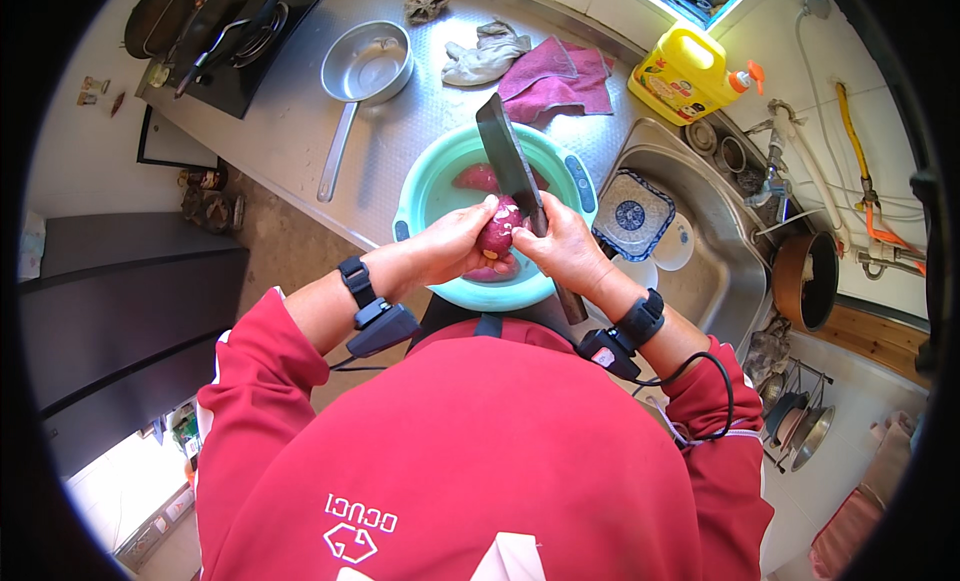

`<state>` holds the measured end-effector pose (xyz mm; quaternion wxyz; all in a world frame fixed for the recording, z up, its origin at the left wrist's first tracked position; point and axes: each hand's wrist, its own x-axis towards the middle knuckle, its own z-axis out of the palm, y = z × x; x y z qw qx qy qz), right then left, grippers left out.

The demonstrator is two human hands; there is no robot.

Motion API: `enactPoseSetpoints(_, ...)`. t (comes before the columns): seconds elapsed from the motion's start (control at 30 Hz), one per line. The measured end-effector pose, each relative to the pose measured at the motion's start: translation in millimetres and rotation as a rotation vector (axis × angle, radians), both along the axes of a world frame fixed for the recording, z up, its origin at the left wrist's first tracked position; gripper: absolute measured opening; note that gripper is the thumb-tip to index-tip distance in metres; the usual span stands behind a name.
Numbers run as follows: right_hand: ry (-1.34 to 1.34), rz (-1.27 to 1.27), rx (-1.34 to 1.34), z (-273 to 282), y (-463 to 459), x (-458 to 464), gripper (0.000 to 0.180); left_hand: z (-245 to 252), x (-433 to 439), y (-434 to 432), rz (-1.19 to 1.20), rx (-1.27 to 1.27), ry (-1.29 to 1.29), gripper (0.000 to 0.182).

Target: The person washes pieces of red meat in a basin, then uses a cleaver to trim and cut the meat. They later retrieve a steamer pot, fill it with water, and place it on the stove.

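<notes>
My left hand (457, 239) grips a red-skinned root vegetable (500, 222), probably a sweet potato, with pale patches where skin is off. A cleaver (506, 149) is in my right hand (559, 239), blade pointing away from me and handle (571, 305) sticking out below the palm. My right thumb touches the vegetable beside the blade. Both hands are over a mint-green plastic basin (427, 168) of water. Inside it lie more red-skinned pieces, one at the back (476, 177) and one partly hidden under my hands (491, 271).
Left on the steel counter (277, 146) are a saucepan (367, 67) and a gas hob (247, 55). Behind the basin lie a grey rag (486, 53) and a pink cloth (559, 78). A yellow jug (682, 74) stands by the sink (705, 296), which holds a blue-patterned dish (634, 213).
</notes>
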<state>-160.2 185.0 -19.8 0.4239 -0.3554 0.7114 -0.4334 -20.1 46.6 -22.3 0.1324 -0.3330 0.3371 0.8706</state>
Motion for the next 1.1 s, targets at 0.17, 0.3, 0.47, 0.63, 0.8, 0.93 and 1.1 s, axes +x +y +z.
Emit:
enactPoseSetpoints(0.17, -0.039, -0.026, -0.022, 1, -2, 2, 0.051, 2, 0, 1, -0.008, -0.013, 0.004, 0.047)
enactPoseSetpoints(0.3, -0.006, -0.041, -0.004, 0, -3, 3, 0.045, 0, -1, 0, -0.012, -0.033, 0.015, 0.049)
enactPoseSetpoints(0.47, -0.199, -0.167, 0.059, 1, 2, -1, 0.027, -5, 4, -13, -0.005, 0.115, 0.119, 0.05)
enactPoseSetpoints(0.63, -0.089, -0.234, -0.008, 4, 9, -5, 0.026, -9, 11, -25, 0.024, 0.294, 0.191, 0.051)
enactPoseSetpoints(0.8, 0.087, -0.194, -0.036, -1, 12, -7, 0.028, -16, 13, -26, 0.051, 0.296, 0.13, 0.052)
enactPoseSetpoints(0.93, 0.174, -0.173, -0.1, -4, 15, -9, 0.031, -27, 18, -30, 0.008, 0.21, 0.08, 0.051)
enactPoseSetpoints(1.1, 0.304, -0.166, -0.19, -3, 21, -11, 0.031, -47, 12, -37, -0.337, -0.476, -0.153, 0.046)
